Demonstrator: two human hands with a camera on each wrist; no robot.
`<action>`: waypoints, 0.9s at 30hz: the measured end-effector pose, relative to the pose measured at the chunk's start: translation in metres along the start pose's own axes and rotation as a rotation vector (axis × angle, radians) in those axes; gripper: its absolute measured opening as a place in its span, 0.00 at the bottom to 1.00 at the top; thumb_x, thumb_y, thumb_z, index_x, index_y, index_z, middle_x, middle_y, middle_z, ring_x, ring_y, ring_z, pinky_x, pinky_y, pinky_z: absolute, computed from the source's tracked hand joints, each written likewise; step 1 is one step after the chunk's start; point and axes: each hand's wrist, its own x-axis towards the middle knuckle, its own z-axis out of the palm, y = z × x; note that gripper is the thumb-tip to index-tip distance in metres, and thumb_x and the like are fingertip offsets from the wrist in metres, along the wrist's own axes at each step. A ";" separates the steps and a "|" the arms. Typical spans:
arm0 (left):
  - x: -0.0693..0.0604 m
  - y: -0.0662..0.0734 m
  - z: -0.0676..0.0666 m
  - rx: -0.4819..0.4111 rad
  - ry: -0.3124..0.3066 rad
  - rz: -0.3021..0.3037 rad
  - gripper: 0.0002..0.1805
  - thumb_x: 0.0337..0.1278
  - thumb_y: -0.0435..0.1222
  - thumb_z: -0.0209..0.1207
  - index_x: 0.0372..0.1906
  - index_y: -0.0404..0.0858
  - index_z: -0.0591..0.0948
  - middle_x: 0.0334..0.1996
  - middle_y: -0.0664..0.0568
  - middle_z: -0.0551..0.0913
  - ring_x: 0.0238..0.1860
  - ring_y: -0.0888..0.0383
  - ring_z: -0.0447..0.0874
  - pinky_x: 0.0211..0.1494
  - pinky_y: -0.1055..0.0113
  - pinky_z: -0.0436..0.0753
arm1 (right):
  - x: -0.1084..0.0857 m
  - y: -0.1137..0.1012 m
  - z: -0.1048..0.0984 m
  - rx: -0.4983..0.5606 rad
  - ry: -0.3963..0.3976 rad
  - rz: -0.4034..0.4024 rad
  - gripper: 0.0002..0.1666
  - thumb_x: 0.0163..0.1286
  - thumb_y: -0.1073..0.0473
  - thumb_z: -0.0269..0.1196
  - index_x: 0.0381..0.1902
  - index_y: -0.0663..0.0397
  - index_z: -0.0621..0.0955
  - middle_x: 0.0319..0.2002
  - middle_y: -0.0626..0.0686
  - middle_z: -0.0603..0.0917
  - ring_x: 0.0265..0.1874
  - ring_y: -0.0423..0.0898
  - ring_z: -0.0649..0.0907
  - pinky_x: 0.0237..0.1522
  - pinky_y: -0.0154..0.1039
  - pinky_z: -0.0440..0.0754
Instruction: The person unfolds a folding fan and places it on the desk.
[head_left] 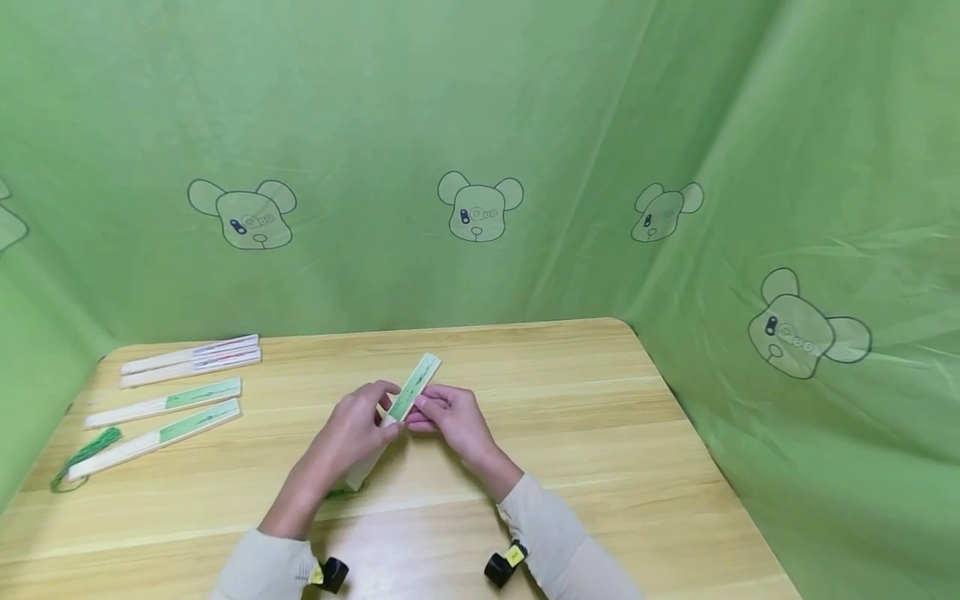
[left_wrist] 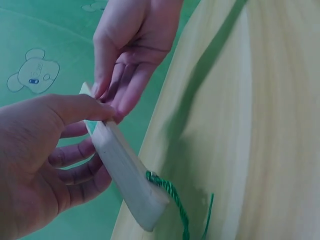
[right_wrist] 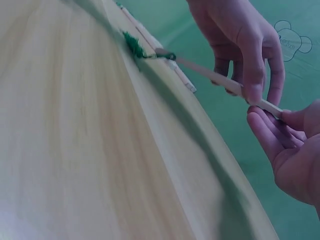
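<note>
A folded folding fan [head_left: 417, 385] with a pale handle end and a green upper part is held above the middle of the table. My left hand [head_left: 351, 430] pinches it about midway, thumb on the near side. My right hand [head_left: 457, 423] pinches the green part with thumb and fingertips, close to the left hand. From the fan's pale end [left_wrist: 131, 180] hangs a twisted green cord [left_wrist: 172, 192] in the left wrist view. Its green tassel [right_wrist: 134, 46] shows in the right wrist view. The fan is tilted, with its green end pointing away.
On the wooden table's [head_left: 585, 467] left side lie several folded fans: two with green parts [head_left: 202, 393], one beside a green tassel [head_left: 97, 450], and two with purplish patterns [head_left: 225, 357] at the back. A green curtain [head_left: 360, 275] with bear prints stands behind and beside the table.
</note>
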 end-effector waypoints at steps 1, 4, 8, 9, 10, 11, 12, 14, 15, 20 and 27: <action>-0.001 0.001 0.002 -0.003 0.008 -0.006 0.29 0.53 0.33 0.73 0.62 0.34 0.80 0.41 0.46 0.86 0.34 0.59 0.83 0.32 0.74 0.85 | -0.001 0.000 0.000 0.022 0.008 0.008 0.17 0.78 0.67 0.59 0.58 0.74 0.80 0.47 0.71 0.89 0.37 0.45 0.92 0.49 0.41 0.93; -0.002 0.005 0.005 -0.016 0.028 -0.021 0.30 0.54 0.32 0.74 0.62 0.33 0.79 0.41 0.47 0.85 0.33 0.59 0.82 0.32 0.74 0.85 | -0.004 0.000 0.000 0.065 0.025 0.015 0.17 0.78 0.67 0.59 0.59 0.74 0.80 0.48 0.71 0.89 0.37 0.44 0.92 0.49 0.41 0.93; -0.005 0.009 0.008 -0.029 0.044 -0.033 0.31 0.53 0.32 0.75 0.63 0.33 0.79 0.41 0.48 0.85 0.34 0.60 0.82 0.32 0.74 0.85 | -0.007 -0.003 -0.002 0.071 0.038 0.007 0.17 0.78 0.67 0.59 0.58 0.74 0.80 0.46 0.70 0.89 0.36 0.44 0.93 0.48 0.41 0.93; -0.006 0.010 0.008 -0.035 0.047 -0.032 0.31 0.53 0.33 0.75 0.63 0.33 0.80 0.41 0.48 0.86 0.34 0.60 0.83 0.32 0.74 0.85 | -0.008 -0.004 -0.003 0.068 0.040 0.007 0.17 0.78 0.67 0.59 0.57 0.74 0.80 0.45 0.70 0.90 0.35 0.44 0.93 0.48 0.41 0.94; -0.006 0.011 0.009 -0.042 0.048 -0.033 0.31 0.53 0.33 0.75 0.63 0.33 0.80 0.41 0.48 0.86 0.34 0.60 0.83 0.33 0.74 0.85 | -0.009 -0.005 -0.004 0.065 0.041 0.006 0.17 0.77 0.67 0.59 0.57 0.74 0.81 0.44 0.69 0.90 0.35 0.44 0.92 0.48 0.41 0.94; -0.007 0.011 0.009 -0.054 0.048 -0.034 0.31 0.53 0.33 0.75 0.63 0.33 0.80 0.41 0.48 0.86 0.34 0.60 0.83 0.33 0.75 0.85 | -0.010 -0.006 -0.004 0.061 0.043 0.005 0.16 0.77 0.67 0.59 0.57 0.74 0.81 0.43 0.69 0.90 0.34 0.44 0.92 0.48 0.41 0.94; -0.008 0.012 0.009 -0.071 0.047 -0.036 0.31 0.54 0.33 0.75 0.63 0.33 0.80 0.41 0.48 0.86 0.34 0.60 0.83 0.33 0.75 0.85 | -0.012 -0.007 -0.005 0.058 0.045 0.004 0.16 0.77 0.67 0.59 0.57 0.74 0.81 0.43 0.69 0.90 0.34 0.44 0.92 0.48 0.41 0.94; -0.010 0.013 0.010 -0.126 0.044 -0.043 0.30 0.55 0.34 0.75 0.64 0.34 0.80 0.42 0.48 0.87 0.35 0.59 0.84 0.34 0.75 0.86 | -0.014 -0.009 -0.007 0.054 0.047 0.004 0.16 0.77 0.67 0.59 0.57 0.74 0.81 0.42 0.69 0.90 0.33 0.44 0.92 0.47 0.41 0.94; -0.011 0.013 0.010 -0.160 0.046 -0.051 0.30 0.55 0.34 0.75 0.64 0.34 0.81 0.43 0.47 0.87 0.36 0.59 0.85 0.35 0.75 0.86 | -0.014 -0.010 -0.008 0.054 0.048 0.007 0.16 0.77 0.68 0.59 0.57 0.74 0.81 0.43 0.69 0.90 0.33 0.43 0.92 0.47 0.40 0.94; -0.019 0.012 0.013 -0.342 0.061 -0.119 0.24 0.59 0.34 0.72 0.61 0.37 0.84 0.43 0.48 0.89 0.40 0.57 0.87 0.37 0.74 0.88 | -0.018 -0.013 -0.012 0.049 0.038 0.007 0.17 0.77 0.68 0.59 0.58 0.75 0.80 0.44 0.69 0.90 0.34 0.44 0.92 0.49 0.45 0.94; -0.027 0.009 0.019 -0.527 0.034 -0.245 0.20 0.59 0.32 0.72 0.57 0.35 0.86 0.39 0.47 0.90 0.37 0.58 0.87 0.39 0.71 0.91 | -0.023 -0.018 -0.018 0.034 0.024 0.005 0.18 0.77 0.68 0.59 0.59 0.75 0.79 0.46 0.71 0.89 0.35 0.45 0.92 0.50 0.46 0.94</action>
